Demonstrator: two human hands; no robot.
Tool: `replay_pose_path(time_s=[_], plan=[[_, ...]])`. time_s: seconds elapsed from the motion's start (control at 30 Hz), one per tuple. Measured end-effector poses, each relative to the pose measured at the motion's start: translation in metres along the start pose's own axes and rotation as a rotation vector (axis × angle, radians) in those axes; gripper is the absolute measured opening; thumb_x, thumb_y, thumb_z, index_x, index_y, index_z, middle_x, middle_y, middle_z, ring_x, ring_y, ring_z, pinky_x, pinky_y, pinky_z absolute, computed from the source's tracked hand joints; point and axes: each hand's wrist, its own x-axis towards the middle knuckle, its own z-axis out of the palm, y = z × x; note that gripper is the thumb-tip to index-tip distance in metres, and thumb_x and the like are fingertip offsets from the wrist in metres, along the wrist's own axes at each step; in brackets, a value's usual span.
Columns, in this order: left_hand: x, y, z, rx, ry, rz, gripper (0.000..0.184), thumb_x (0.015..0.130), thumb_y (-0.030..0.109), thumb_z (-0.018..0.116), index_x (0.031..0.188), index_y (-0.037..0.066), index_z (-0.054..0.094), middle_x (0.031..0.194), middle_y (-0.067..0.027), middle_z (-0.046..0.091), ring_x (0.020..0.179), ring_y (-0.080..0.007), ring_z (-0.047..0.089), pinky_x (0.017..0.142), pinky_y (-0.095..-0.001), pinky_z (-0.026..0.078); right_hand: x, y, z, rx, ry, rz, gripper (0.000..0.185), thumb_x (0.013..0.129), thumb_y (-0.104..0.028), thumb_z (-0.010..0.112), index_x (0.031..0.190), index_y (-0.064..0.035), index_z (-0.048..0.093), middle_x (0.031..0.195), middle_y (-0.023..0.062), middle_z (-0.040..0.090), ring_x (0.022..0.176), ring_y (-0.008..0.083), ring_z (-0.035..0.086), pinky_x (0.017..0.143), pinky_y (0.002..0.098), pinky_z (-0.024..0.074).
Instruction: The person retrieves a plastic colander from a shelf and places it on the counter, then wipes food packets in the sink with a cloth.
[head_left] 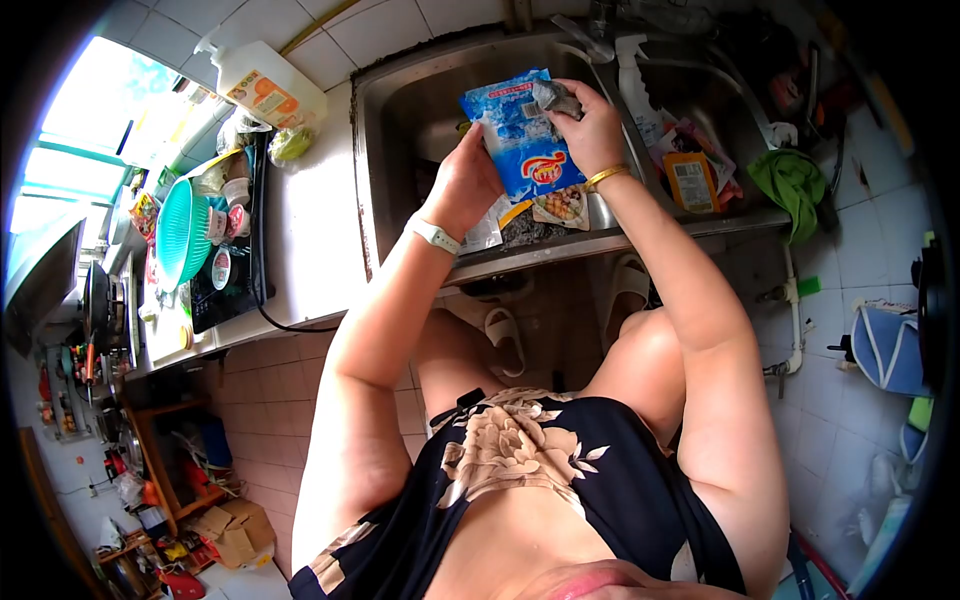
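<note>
Over the left basin of the sink, a blue plastic packet with a red and yellow logo is held up flat. My left hand grips its left edge, thumb on the front. A crumpled grey cloth is pinched in my right hand and touches the packet's upper right corner; whether it is a rag or a scouring pad I cannot tell. Below the packet, another printed packet lies at the basin's front. The fingers behind the blue packet are hidden.
The right basin holds an orange packet and other wrappers. A green cloth hangs over the sink's right end. On the left counter stand a large pump bottle and a turquoise basket. The faucet is at the back.
</note>
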Motion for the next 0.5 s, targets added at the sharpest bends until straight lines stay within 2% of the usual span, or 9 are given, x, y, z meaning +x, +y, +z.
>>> replay_pose_path(time_s=[0.13,0.23,0.3,0.33,0.37,0.43,0.5], plan=[[0.001,-0.001,-0.008,-0.043,0.071,0.004,0.043,0.102,0.036,0.034,0.13,0.006,0.046,0.127,-0.0109,0.057,0.118,-0.0265,0.054,0.103,-0.0466,0.039,-0.006,-0.001,0.001,0.02,-0.037,-0.042,0.033,0.078,-0.007,0.071,0.11,-0.0042,0.063,0.092,0.0097,0.069,0.081,0.0176,0.067,0.073,0.029,0.051],[0.005,0.001,-0.017,-0.05,0.037,0.014,0.042,0.101,0.034,0.036,0.129,0.004,0.047,0.125,-0.0113,0.058,0.115,-0.026,0.056,0.101,-0.0449,0.042,-0.004,0.006,0.006,0.041,-0.028,-0.046,0.026,0.078,-0.008,0.072,0.102,-0.0029,0.064,0.085,0.0102,0.069,0.078,0.0173,0.068,0.069,0.0278,0.0512],[0.005,0.001,-0.015,-0.084,0.0,-0.048,0.04,0.101,0.03,0.037,0.128,0.003,0.047,0.123,-0.0129,0.059,0.111,-0.0271,0.058,0.099,-0.0439,0.044,-0.002,0.012,0.009,0.121,-0.092,0.083,0.023,0.08,-0.011,0.073,0.099,-0.0025,0.063,0.084,0.0091,0.069,0.076,0.0154,0.066,0.067,0.0272,0.0506],[0.005,-0.004,-0.012,0.031,0.163,-0.014,0.038,0.101,0.026,0.037,0.125,0.0,0.05,0.122,-0.0158,0.06,0.113,-0.0284,0.058,0.099,-0.0458,0.044,0.002,0.017,0.008,0.151,-0.136,0.1,0.024,0.083,-0.017,0.073,0.1,-0.0025,0.063,0.085,0.0096,0.069,0.076,0.0153,0.066,0.066,0.0276,0.0504],[0.005,-0.004,-0.013,0.028,0.164,-0.015,0.038,0.101,0.026,0.037,0.125,0.0,0.05,0.122,-0.0158,0.06,0.113,-0.0284,0.058,0.099,-0.0458,0.044,0.005,0.016,0.005,0.15,-0.138,0.101,0.024,0.083,-0.017,0.073,0.1,-0.0025,0.063,0.085,0.0096,0.069,0.076,0.0153,0.066,0.066,0.0276,0.0504],[0.007,-0.005,-0.02,-0.037,0.104,0.053,0.035,0.101,0.022,0.038,0.125,-0.001,0.049,0.125,-0.0165,0.058,0.116,-0.0298,0.056,0.102,-0.046,0.042,0.017,0.004,-0.006,0.084,-0.033,0.075,0.027,0.084,-0.021,0.072,0.102,-0.0026,0.063,0.086,0.0092,0.07,0.076,0.0161,0.066,0.067,0.0284,0.0507],[0.01,-0.006,-0.027,-0.087,0.138,0.115,0.035,0.102,0.022,0.038,0.128,-0.001,0.046,0.124,-0.0152,0.059,0.113,-0.0289,0.058,0.098,-0.0444,0.046,0.029,-0.002,-0.02,0.019,0.093,0.045,0.028,0.086,-0.022,0.069,0.103,-0.0012,0.062,0.088,0.0089,0.07,0.079,0.0178,0.067,0.069,0.0306,0.0512]])
